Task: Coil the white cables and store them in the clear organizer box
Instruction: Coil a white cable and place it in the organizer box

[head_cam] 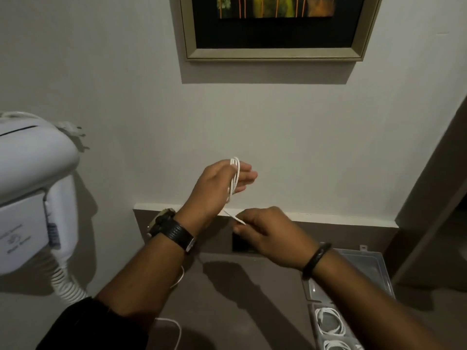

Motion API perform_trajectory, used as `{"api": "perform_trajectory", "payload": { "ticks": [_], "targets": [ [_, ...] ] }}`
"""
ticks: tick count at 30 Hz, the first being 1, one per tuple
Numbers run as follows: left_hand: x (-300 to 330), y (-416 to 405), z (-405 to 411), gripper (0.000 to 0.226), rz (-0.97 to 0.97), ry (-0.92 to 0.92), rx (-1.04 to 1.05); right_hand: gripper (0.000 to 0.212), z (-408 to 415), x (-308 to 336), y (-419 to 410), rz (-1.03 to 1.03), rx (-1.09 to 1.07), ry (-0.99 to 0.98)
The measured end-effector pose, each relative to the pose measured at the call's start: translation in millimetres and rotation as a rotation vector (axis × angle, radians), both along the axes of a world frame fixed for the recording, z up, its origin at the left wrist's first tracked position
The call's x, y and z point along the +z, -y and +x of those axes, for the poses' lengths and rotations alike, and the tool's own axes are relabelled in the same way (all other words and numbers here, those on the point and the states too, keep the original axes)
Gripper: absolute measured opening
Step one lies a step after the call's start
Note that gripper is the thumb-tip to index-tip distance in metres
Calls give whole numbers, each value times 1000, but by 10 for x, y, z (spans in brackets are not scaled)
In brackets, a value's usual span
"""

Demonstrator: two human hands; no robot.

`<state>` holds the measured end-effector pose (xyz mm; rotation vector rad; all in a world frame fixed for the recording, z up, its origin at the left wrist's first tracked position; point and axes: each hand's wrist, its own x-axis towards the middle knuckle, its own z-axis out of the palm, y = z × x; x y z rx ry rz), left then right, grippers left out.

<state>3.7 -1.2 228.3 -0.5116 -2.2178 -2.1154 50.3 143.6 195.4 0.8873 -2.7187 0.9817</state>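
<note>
My left hand (214,188) is raised in front of the wall with several loops of a white cable (235,178) wound around its fingers. Just below and to the right, my right hand (267,233) pinches the free end of that cable (235,217) between thumb and fingers. The clear organizer box (379,271) stands open at the lower right, partly hidden by my right forearm. Coiled white cables (328,320) lie in its near compartments. Another loose white cable (177,327) trails on the brown counter under my left arm.
A white wall-mounted hair dryer (32,198) with a coiled hose hangs at the left. A framed picture (275,26) hangs on the wall above. A dark socket panel (242,245) sits in the counter's back strip behind my right hand.
</note>
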Motion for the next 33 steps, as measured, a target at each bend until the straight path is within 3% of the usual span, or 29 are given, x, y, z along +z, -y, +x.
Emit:
{"api": "perform_trajectory", "payload": {
  "ticks": [2, 5, 10, 14, 20, 25, 29, 33],
  "targets": [
    [-58, 80, 21, 38, -185, 22, -52, 14, -1, 234, -151, 25, -13, -97],
    [-104, 135, 91, 45, -254, 178, -302, 9, -98, 538, -428, -131, -27, 16],
    [-10, 58, 119, 40, 100, 361, -640, 18, -241, 545, -572, -505, -40, 249],
    [86, -25, 109, 30, 380, 470, -717, 17, -232, 209, -311, -871, -52, 336],
    [109, -90, 71, 37, 527, 478, -583, 28, -49, -100, 65, -744, -157, 355],
    [23, -80, 38, 38, 443, 424, -234, 23, -7, -69, 40, -328, -210, 191],
    [-11, -105, 27, 35, 407, 361, -50, 16, 16, -1, -21, -320, -213, 182],
    [-43, -98, -3, 35, 427, 378, 31, 16, 81, 22, -1, -290, -301, -33]
  ]
}}
